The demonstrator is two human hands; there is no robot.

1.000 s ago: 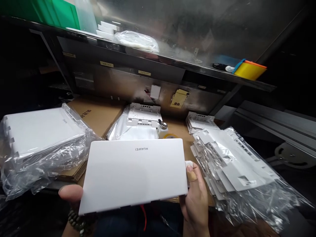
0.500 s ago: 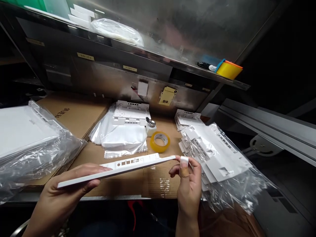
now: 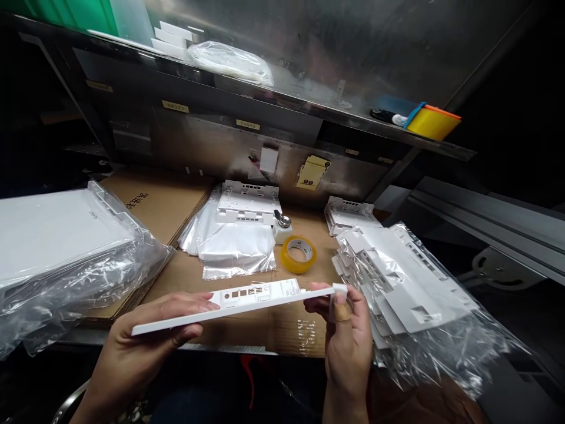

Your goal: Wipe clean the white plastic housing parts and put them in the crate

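We held a white slotted panel, our left grip closed around one end, our right grip pinching the other, yellow tape beyond both.

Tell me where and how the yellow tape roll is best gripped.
Probably by the near wall of the tape roll, coming from above on the near side: it lies flat, its hole shows open, and the white bottle stands just behind, to its left.

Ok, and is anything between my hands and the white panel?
Nothing visible separates the left hand from the white panel it grips. On the right hand, a small white piece sits at the thumb by the panel's end; whether it lies between is unclear.
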